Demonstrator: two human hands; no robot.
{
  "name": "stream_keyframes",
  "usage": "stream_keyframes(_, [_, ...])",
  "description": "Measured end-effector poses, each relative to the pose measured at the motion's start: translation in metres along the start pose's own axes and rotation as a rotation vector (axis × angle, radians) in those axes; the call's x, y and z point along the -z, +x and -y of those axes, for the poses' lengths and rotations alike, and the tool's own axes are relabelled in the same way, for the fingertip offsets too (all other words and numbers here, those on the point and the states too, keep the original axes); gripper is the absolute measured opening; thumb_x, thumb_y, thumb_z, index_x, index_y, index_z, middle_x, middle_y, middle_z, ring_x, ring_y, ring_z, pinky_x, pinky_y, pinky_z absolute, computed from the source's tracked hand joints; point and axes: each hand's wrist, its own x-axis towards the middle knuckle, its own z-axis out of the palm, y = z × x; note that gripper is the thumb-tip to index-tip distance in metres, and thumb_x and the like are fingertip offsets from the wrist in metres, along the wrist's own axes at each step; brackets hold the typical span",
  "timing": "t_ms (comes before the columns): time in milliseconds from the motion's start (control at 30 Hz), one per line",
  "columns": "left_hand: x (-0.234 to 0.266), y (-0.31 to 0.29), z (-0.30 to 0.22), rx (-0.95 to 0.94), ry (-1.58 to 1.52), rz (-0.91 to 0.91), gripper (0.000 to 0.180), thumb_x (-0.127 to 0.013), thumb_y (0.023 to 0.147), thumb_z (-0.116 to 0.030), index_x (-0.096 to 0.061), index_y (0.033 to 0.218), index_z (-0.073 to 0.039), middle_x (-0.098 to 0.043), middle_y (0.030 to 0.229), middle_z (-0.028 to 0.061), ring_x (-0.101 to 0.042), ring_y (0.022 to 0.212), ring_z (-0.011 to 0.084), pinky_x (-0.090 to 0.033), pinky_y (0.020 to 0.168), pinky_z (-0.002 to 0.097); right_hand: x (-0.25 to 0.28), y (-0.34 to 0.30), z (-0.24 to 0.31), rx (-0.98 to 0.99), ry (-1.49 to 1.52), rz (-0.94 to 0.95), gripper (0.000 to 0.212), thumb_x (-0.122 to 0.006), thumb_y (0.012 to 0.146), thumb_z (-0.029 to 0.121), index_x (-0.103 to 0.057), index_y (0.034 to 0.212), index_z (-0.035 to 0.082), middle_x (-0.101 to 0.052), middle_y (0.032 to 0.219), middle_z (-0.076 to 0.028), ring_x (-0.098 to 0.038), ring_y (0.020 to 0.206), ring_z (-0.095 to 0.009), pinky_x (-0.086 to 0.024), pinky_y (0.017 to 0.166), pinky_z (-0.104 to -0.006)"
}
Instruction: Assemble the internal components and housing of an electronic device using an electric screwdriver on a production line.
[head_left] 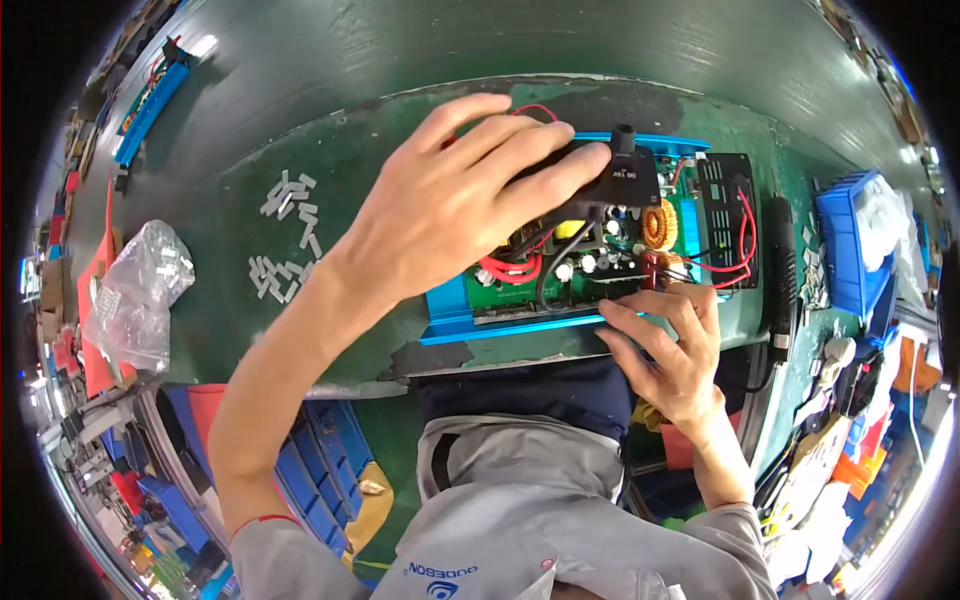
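Note:
My left hand [455, 205] reaches over an opened electronic device and is closed on a black end panel [632, 188] with a round black terminal on top. The device has a blue metal housing [475, 330]. Inside it lies a green circuit board [503, 293] with copper-wound coils [659, 226], capacitors and thick red wires [512, 270]. My right hand [672, 345] has its thumb and index finger at the housing's near edge, gripping it. At the housing's right end stands a slotted black panel [728, 225], with red wires running to it. My left palm and fingers hide part of the board.
Small pale pieces [283, 275] lie scattered on the green table left of the device. Farther left is a clear plastic bag [145, 290]. A blue bin [848, 245] stands at the right, near a black bar [781, 275]. Another blue housing [152, 112] sits far left.

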Motion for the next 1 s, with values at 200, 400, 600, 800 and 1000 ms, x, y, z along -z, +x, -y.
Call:
stream_keyframes(200, [0.012,-0.013,0.006,0.407,-0.288,0.129,0.051,-0.077,0.081,-0.007,-0.060,0.130,-0.005,-0.062,0.127,0.0149,-0.059,0.118,0.0354,-0.047,0.100,0.0428,-0.009,0.004,-0.001,0.001,-0.039,-0.039,0.042,-0.087,0.066,0.010,-0.076,0.106,0.016,-0.064,0.099,0.001,-0.053,0.088,-0.024,-0.046,0.076,-0.0373])
stream_keyframes(400, [0.038,-0.063,-0.012,0.626,-0.351,-0.095,0.064,-0.081,0.080,-0.014,-0.054,0.137,-0.002,-0.062,0.131,0.0166,-0.058,0.124,0.0327,-0.041,0.108,0.0416,-0.016,0.000,-0.023,0.161,-0.017,-0.099,0.042,-0.088,0.063,0.012,-0.076,0.103,0.018,-0.064,0.093,0.004,-0.055,0.082,-0.020,-0.046,0.073,-0.0335])
stream_keyframes(600, [0.085,-0.130,-0.050,1.058,-0.073,-0.052,0.027,-0.072,0.088,-0.004,-0.068,0.115,-0.003,-0.068,0.112,0.0131,-0.065,0.097,0.0246,-0.051,0.081,0.0345,-0.017,0.019,-0.028,0.229,0.039,-0.083,0.036,-0.086,0.064,0.012,-0.076,0.099,0.015,-0.064,0.090,0.003,-0.057,0.081,-0.020,-0.046,0.074,-0.0341])
stream_keyframes(800, [0.084,-0.162,-0.075,1.085,-0.129,0.097,0.035,-0.082,0.081,-0.013,-0.071,0.113,-0.005,-0.065,0.112,0.0102,-0.069,0.089,0.0226,-0.055,0.077,0.0352,-0.014,0.047,-0.030,0.216,0.128,-0.069,0.032,-0.086,0.061,0.002,-0.074,0.091,0.006,-0.064,0.088,-0.005,-0.057,0.080,-0.025,-0.047,0.072,-0.0381])
stream_keyframes(1000, [0.078,-0.168,-0.070,0.875,0.098,0.108,0.018,-0.076,0.082,-0.009,-0.068,0.098,-0.007,-0.066,0.105,0.0055,-0.068,0.085,0.0259,-0.056,0.072,0.0340,-0.001,0.045,-0.003,0.114,0.076,0.003,0.032,-0.079,0.068,-0.004,-0.072,0.098,0.006,-0.064,0.092,-0.007,-0.058,0.083,-0.026,-0.048,0.078,-0.0387])
